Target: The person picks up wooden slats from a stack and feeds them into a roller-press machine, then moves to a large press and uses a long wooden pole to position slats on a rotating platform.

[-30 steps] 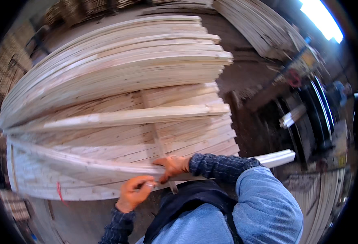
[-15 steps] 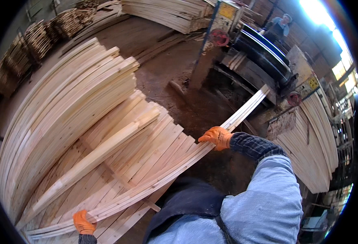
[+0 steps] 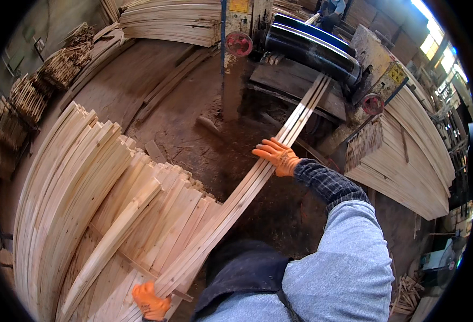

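At bottom, wooden strips (image 3: 236,209) leave view — higher, right hand (image 3: 279,156) spreads over them; left hand (image 3: 150,302), grip unclear.

Pale, bare wood with a smooth, matt face is shown by the long strips (image 3: 236,205) and the knot-flecked stacked boards (image 3: 70,198). The left glove (image 3: 150,301) and right glove (image 3: 279,156) are finished in matt orange, while soft, matt cloth is seen in the dark apron (image 3: 242,273) and pale sleeve (image 3: 349,239). The black roller (image 3: 311,49) is given a smooth, glossy surface, and the feed plate (image 3: 284,80) is left dull.
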Motion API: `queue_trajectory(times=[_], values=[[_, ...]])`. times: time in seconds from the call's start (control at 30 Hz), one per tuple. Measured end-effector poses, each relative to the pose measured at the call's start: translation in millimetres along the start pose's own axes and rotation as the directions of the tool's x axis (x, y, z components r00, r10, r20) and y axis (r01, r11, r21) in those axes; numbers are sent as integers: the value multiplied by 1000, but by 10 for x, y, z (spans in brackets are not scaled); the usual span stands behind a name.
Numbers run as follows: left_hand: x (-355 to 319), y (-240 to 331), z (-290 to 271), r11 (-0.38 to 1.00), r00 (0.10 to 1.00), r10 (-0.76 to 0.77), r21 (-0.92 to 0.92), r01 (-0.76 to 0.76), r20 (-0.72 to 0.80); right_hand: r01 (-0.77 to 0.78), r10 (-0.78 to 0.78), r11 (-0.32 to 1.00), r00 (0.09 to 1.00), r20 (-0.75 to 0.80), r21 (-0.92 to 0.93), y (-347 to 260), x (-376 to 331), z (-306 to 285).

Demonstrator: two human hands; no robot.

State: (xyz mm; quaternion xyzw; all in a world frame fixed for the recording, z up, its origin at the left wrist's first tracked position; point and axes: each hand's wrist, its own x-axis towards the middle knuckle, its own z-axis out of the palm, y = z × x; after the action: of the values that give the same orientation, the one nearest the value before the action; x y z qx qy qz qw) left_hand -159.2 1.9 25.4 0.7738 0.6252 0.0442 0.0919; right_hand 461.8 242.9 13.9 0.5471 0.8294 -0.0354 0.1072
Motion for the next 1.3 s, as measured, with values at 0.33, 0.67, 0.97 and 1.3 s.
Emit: queue_trajectory(times=[0.33,0.67,0.97,1.3], values=[[1167,1679,656,973,999,17,-228,-27,-48,542,-494,797,839,-229,268,-1106,90,237],[310,1250,845,990,922,120,-28,-140,-368,401,-407,899,914,-7,177,-283,95,68],[68,846,796,988,941,-146,6,155,-306,304,-279,945,942,-187,121,-524,114,102],[833,1781,693,958,934,-188,-268,106,-304,776,-746,592,630,-217,216,-2177,310,13]])
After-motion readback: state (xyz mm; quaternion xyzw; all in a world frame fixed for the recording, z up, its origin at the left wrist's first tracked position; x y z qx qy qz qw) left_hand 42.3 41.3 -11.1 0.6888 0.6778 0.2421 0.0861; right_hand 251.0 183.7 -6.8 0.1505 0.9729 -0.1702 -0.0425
